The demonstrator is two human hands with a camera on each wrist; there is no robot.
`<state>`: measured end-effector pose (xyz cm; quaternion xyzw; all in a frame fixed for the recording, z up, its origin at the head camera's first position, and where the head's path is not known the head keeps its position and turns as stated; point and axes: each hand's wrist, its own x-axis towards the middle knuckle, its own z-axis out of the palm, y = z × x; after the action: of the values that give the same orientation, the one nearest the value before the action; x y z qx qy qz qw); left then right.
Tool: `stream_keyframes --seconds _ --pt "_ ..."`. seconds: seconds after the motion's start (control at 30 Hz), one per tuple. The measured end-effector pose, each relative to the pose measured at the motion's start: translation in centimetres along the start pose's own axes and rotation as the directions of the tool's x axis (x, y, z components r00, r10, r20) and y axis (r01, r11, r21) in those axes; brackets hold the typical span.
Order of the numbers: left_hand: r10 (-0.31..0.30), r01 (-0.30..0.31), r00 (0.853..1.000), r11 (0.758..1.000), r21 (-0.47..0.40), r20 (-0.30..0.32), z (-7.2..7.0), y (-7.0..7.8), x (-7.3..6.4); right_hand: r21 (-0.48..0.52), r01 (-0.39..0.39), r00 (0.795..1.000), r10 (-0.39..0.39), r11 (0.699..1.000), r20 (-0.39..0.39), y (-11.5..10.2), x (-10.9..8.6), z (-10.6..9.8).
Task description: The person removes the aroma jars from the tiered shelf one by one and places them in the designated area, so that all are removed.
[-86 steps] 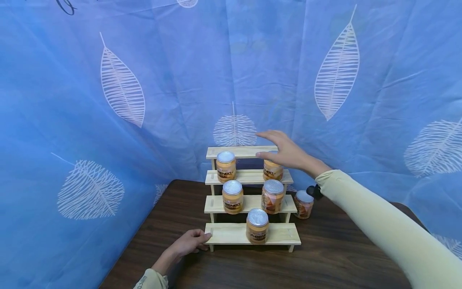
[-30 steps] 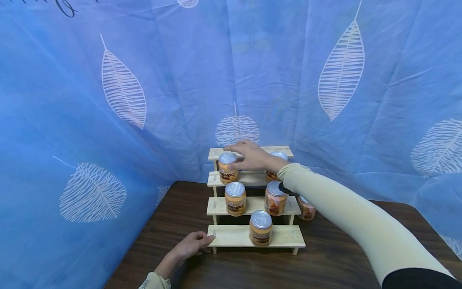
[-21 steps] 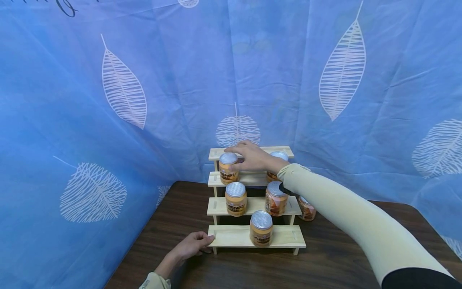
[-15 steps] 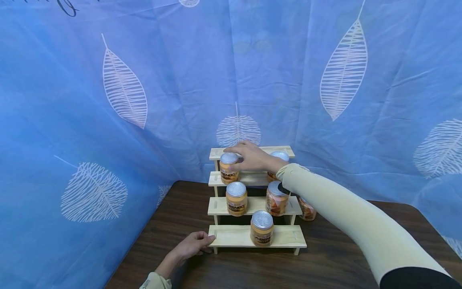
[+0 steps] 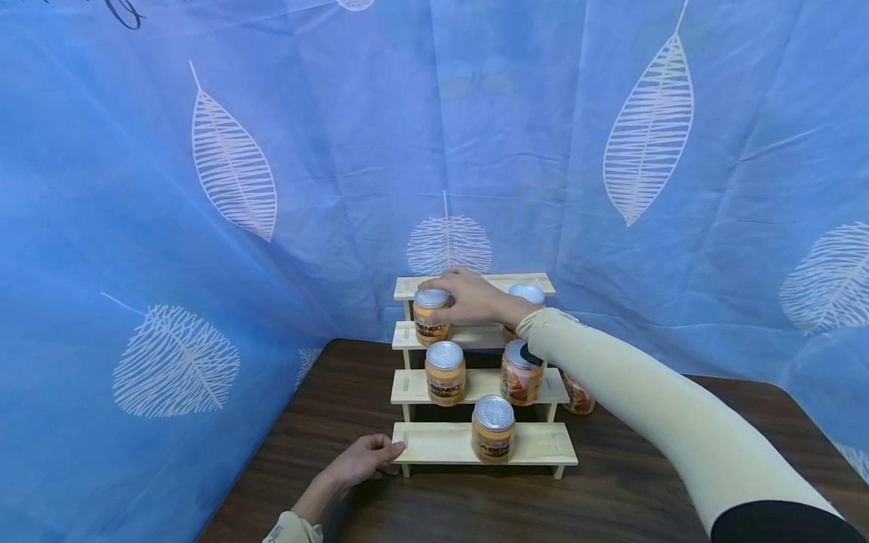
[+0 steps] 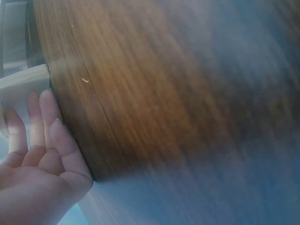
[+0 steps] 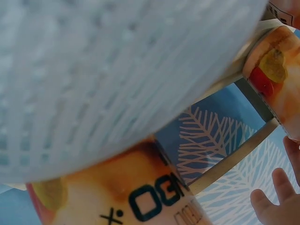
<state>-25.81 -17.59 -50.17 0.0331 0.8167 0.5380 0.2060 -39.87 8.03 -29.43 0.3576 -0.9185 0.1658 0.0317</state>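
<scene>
A stepped wooden display rack (image 5: 434, 445) with several tiers holds orange jars with ribbed silver lids. At the left end of its lowest tier, my left hand (image 5: 363, 461) pinches the board, thumb on top and fingers under it. In the left wrist view, the left hand's (image 6: 42, 159) fingertips meet the pale board (image 6: 23, 82). My right hand (image 5: 471, 298) grips the upper-left jar (image 5: 431, 317), thumb on its right side. In the right wrist view, the right hand (image 7: 279, 201) shows only partly, beside that jar (image 7: 279, 79); another jar's lid (image 7: 117, 70) fills the near part.
Below stand a left jar (image 5: 445, 375), a right jar (image 5: 521, 377) and a lowest-tier jar (image 5: 493, 430). My right sleeve (image 5: 631, 385) passes close to the upper-right jar (image 5: 528, 294) and partly covers a jar (image 5: 578, 396) on the dark table (image 5: 638, 483). A blue curtain (image 5: 339, 188) hangs behind.
My right hand has moved left from above the upper-right jar to the upper-left jar and taken hold of it. Since half a second ago, hand and jar have dipped slightly. The left hand stays put.
</scene>
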Motion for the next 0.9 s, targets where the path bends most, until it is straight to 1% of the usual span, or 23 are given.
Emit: stream_keyframes --seconds 0.27,0.43,0.6,0.7,0.8,0.9 --pt "-0.012 0.012 1.0 1.0 -0.002 -0.017 0.2 0.0 0.1 -0.002 -0.006 1.0 0.006 1.0 -0.001 -0.3 0.0 -0.1" --pt "-0.019 0.019 1.0 1.0 -0.007 -0.006 0.2 0.1 0.1 -0.003 -0.016 1.0 0.016 1.0 0.002 -0.4 -0.2 -0.3" --pt "-0.016 0.016 1.0 1.0 -0.01 0.007 0.2 0.1 0.1 -0.009 -0.008 1.0 0.008 1.0 0.006 -0.1 -0.8 -0.7" --pt "-0.012 0.012 1.0 1.0 -0.013 0.009 0.2 0.1 0.0 0.027 -0.022 1.0 0.022 0.999 0.005 0.1 -1.2 -1.2" --pt "-0.006 0.006 1.0 1.0 -0.01 0.005 0.2 0.1 0.0 0.112 -0.056 0.998 0.056 0.992 0.003 0.2 -1.6 -1.9" --pt "-0.007 0.007 1.0 1.0 -0.005 -0.002 0.2 0.0 0.1 0.19 -0.078 0.997 0.08 0.979 -0.004 0.0 -1.9 -2.6"
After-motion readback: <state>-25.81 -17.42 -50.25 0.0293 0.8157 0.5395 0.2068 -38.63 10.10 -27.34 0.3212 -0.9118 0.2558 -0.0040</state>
